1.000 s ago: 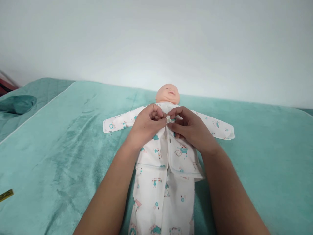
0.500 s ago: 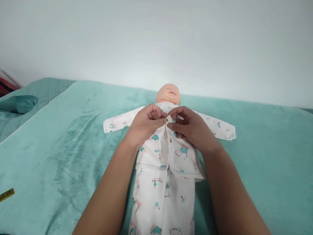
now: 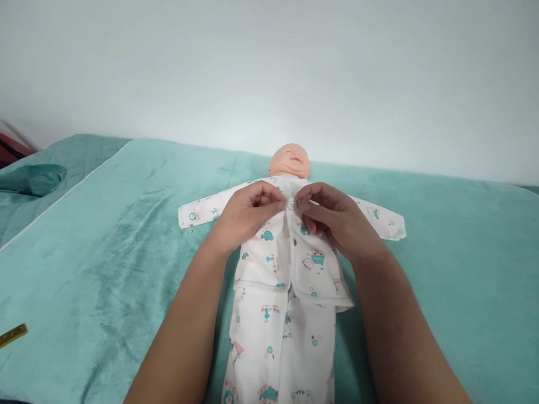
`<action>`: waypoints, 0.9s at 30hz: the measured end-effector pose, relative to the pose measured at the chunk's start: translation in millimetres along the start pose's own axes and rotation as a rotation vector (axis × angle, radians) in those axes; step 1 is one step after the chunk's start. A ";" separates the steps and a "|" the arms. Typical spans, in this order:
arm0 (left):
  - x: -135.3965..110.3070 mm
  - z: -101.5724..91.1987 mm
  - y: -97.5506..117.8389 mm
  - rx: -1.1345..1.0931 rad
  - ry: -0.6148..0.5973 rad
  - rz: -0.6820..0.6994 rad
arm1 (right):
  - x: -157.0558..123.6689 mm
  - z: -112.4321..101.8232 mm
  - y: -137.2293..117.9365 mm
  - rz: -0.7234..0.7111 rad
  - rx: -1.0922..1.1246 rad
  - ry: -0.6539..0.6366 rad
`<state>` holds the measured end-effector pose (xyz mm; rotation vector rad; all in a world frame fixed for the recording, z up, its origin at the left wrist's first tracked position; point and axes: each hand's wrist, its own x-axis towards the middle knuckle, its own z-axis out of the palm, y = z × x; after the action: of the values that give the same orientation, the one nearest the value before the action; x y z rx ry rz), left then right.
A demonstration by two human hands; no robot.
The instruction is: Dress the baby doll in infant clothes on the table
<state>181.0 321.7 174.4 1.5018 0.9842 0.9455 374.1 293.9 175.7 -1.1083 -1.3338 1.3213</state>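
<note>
Though lettering (image 3: 270, 310) is illegible, left hand (image 3: 247, 214) and right hand (image 3: 334, 217) pinch shirt (image 3: 261, 268) beside button (image 3: 291, 205).

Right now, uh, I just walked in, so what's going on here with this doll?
A person has both hands at the chest of the doll's printed white jacket. The left hand and right hand appear to pinch the cloth on either side of a pale button. Whether it is fully fastened is hard to tell. Lower down, the jacket's front edges part at the hem. The doll lies face up on a teal cover.
</note>
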 end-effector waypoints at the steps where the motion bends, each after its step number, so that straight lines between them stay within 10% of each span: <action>1: -1.7 -4.5 2.0 0.025 -0.031 -0.022 | -3.2 -0.4 -5.8 0.013 -0.068 0.003; 7: -10.1 -20.2 14.4 0.202 -0.331 -0.028 | -30.8 12.8 -40.0 0.151 -0.772 -0.183; 14: -12.3 -16.1 16.8 0.307 -0.375 -0.063 | -37.0 38.2 -35.6 0.063 -1.089 -0.066; 22: -13.2 -14.8 15.8 0.321 -0.340 -0.010 | -26.9 11.1 -33.0 0.136 -0.984 -0.217; 27: -15.3 -18.5 17.9 0.114 -0.409 -0.005 | -26.5 1.8 -29.0 0.191 -0.508 -0.234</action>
<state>160.2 311.8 193.6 1.7014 0.7510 0.5516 377.0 267.0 204.2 -1.4861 -1.8407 1.3123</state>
